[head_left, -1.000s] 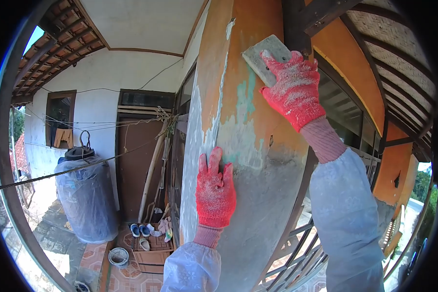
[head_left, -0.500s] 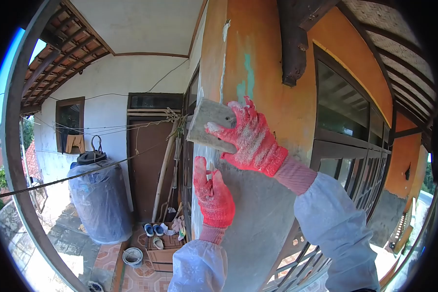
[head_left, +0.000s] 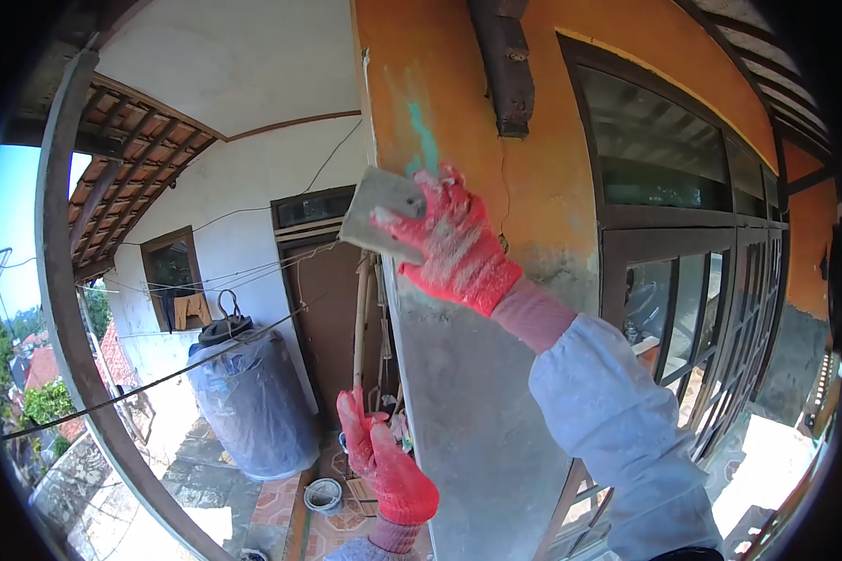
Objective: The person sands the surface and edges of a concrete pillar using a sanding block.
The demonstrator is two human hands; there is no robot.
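My right hand (head_left: 461,241), in a red glove crusted with grey-white material, grips a flat rectangular grey board (head_left: 374,196) with a small dark hole. The board lies across the upper part of the wall corner and sticks out past its left edge; whether it presses on the wall cannot be made out. Behind it, the wall (head_left: 496,374) is orange above and bare grey below, with a turquoise streak (head_left: 423,136). My left hand (head_left: 390,465), gloved in red too, is lower down by the corner edge. Its fingers point upward, apart, holding nothing.
A dark rope (head_left: 154,393) stretches across the left side, in front of a plastic-wrapped barrel (head_left: 253,402). A bucket (head_left: 324,496) stands on the tiled floor. Dark-framed windows (head_left: 664,178) are at right, under a wooden roof bracket (head_left: 507,79). A post (head_left: 58,280) rises at left.
The view has shifted toward the right, so the wall corner appears further left. My left hand has dropped lower, away from the board. My right hand still grips the board.
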